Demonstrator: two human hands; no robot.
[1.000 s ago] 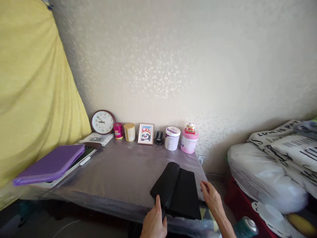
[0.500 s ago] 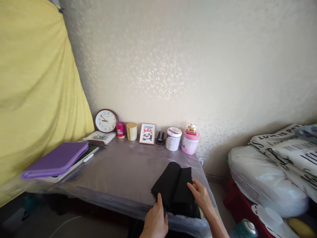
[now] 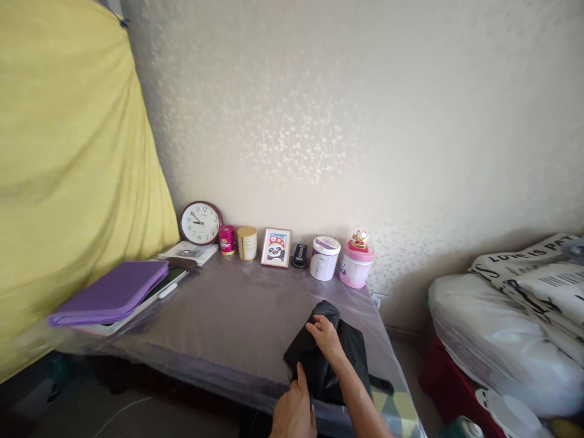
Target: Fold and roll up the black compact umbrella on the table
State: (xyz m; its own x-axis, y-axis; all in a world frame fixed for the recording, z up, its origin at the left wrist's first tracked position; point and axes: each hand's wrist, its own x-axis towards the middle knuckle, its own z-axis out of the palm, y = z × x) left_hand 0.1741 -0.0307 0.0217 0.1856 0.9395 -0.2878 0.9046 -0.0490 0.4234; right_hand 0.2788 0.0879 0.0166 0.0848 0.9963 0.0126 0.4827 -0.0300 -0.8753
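A folded piece of thin black fabric (image 3: 353,350) lies near the right front corner of the table, with a dark strap (image 3: 381,384) sticking out at its right. My left hand (image 3: 295,404) is at its near left edge, index finger stretched along the top and the other fingers curled at the edge, holding it. Reaching across the fabric, my right hand (image 3: 325,334) has its fingers bent and drawn together on the upper fold. The fingertips of the right hand are partly hidden.
Along the wall stand a clock (image 3: 201,222), a pink tin (image 3: 227,240), a yellow-lidded jar (image 3: 247,243), a panda picture frame (image 3: 276,247), a white tub (image 3: 325,258) and a pink tub (image 3: 356,264). A purple folder (image 3: 109,292) lies left; white bags (image 3: 493,322) are right.
My right hand has moved left from the fabric's right edge onto its upper fold. The right flap now lies differently, and the strap has come into sight. My left hand stays at the near edge.
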